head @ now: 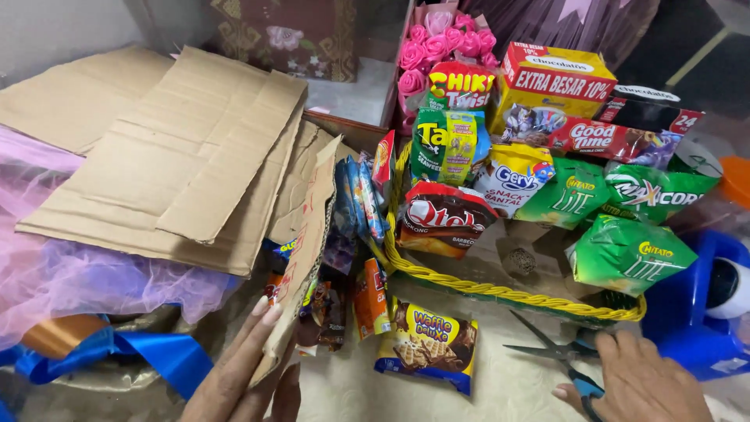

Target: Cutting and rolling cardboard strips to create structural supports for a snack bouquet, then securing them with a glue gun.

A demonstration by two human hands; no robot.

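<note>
Bright, even indoor light from overhead; shadows were soft and short. Glare sat on the glossy green snack bags [629, 254] and the shiny blue satin ribbon [168, 355]. Edges bent slightly; both hands were mildly blurred.

Lower centre: left hand [242, 375] against cardboard strip [301, 266]. Lower right: right hand [637, 383] on scissors [558, 352]. Right: yellow basket [500, 291] of snack packets [539, 172].

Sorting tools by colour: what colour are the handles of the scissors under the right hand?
Blue. The scissors lie open, their handle under the right hand, best seen in the head view.
</note>
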